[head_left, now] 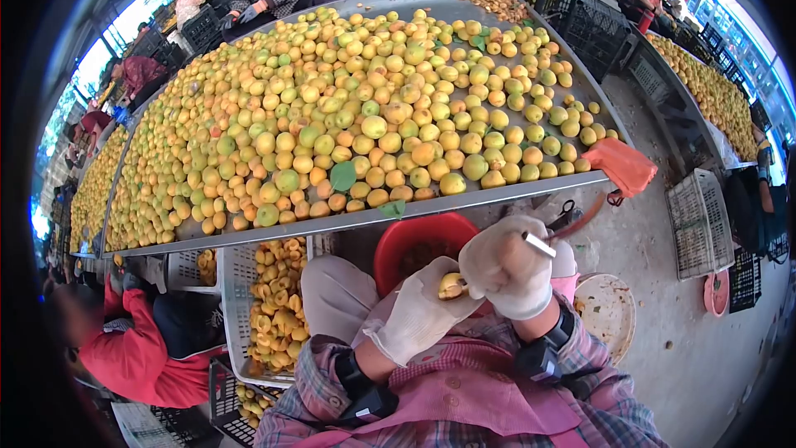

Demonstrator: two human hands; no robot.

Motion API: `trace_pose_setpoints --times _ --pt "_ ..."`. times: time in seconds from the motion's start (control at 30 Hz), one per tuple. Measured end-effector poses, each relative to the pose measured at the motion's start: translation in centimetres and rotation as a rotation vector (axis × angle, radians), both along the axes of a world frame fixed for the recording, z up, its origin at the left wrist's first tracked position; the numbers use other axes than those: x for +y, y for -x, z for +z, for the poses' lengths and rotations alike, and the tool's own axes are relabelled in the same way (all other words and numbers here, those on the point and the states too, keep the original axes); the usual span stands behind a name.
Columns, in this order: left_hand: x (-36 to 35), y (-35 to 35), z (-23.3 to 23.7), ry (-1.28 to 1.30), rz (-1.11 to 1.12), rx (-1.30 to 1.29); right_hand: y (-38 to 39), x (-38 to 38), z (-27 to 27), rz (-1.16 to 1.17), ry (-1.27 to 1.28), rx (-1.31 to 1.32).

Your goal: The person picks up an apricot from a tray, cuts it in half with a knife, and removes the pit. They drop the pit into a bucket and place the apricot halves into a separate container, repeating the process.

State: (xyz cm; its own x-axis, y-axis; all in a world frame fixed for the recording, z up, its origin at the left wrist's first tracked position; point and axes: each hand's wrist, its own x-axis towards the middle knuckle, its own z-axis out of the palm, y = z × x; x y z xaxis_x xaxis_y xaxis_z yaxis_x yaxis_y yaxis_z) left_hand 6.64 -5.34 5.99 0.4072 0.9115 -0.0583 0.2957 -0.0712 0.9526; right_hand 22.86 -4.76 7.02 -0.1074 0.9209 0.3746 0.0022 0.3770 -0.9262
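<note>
In the head view, my left hand (423, 309), in a white glove, has its fingers closed round a yellow apricot (452, 285) that looks cut open. My right hand (507, 267), also gloved, is a fist beside it, wrapped round a tool with a shiny metal end (539, 245) that sticks out past the thumb side. The tool's other end is hidden near the apricot. Behind both hands, a red basin (386, 259) sits below the table edge, its contents dark. Whole apricots (332, 108) cover much of the metal table (365, 222).
A white crate (235, 328) of halved apricots stands left of my knee. An orange cloth or bag (620, 166) hangs at the table's near right corner. A round whitish tub (618, 311) is at my right. Another person in red (157, 357) sits at the left.
</note>
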Motion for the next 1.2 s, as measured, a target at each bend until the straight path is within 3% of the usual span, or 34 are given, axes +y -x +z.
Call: trace_pose_setpoints --times 0.03,0.07,0.13,0.2,0.27,0.33,0.53,0.57,0.63,0.73,0.77,0.9,0.97,1.07,1.1,1.2 --pt "-0.1 0.1 0.2 -0.016 -0.035 0.051 -0.1 0.2 0.3 0.187 0.158 0.421" --pt "-0.1 0.1 0.1 -0.015 -0.035 0.051 0.2 0.2 0.4 0.186 0.16 0.422" --pt "-0.1 0.1 0.1 -0.045 -0.083 0.05 1.0 0.4 0.7 0.379 0.304 0.91" --pt "0.2 0.3 0.7 -0.012 -0.136 0.052 0.7 0.7 0.9 0.392 0.224 0.765" --pt "0.4 0.5 0.9 0.025 -0.191 0.052 0.6 1.0 0.1 0.44 0.19 0.885" --pt "0.9 0.7 0.9 0.112 -0.277 0.005 0.3 1.0 0.2 0.421 0.21 0.834" --pt "1.2 0.7 -0.7 0.024 -0.342 -0.042 0.4 1.2 -0.8 0.41 0.217 1.067" --pt "1.2 0.7 -0.7 0.021 -0.346 -0.042 0.4 1.1 -0.6 0.317 0.249 1.038" --pt "1.1 0.8 -0.6 0.569 -0.255 -0.335 0.4 1.1 -0.4 0.222 0.276 1.01" --pt "1.3 0.9 0.9 0.732 -0.154 -0.466 0.8 1.3 -0.3 0.106 0.256 0.923" --pt "0.8 0.4 1.4 0.605 -0.07 -0.256 1.1 1.1 -0.5 0.118 0.224 0.877" --pt "0.7 0.8 -2.2 0.524 -0.127 -0.182 0.6 0.8 -1.1 0.259 0.226 0.739" --pt "0.2 0.7 -5.4 -0.343 -0.139 0.014 0.4 0.9 -1.0 0.323 0.269 0.658" --pt "0.2 1.9 -5.2 -0.334 -0.247 0.169 0.2 1.5 -0.5 0.382 -0.003 0.033" --pt "0.0 2.1 -5.7 -0.531 -0.273 0.278 0.7 0.6 0.2 0.345 0.319 0.203" --pt "0.5 3.0 -5.1 -0.363 -0.47 0.267 1.8 0.0 -3.2 0.319 0.525 0.811"
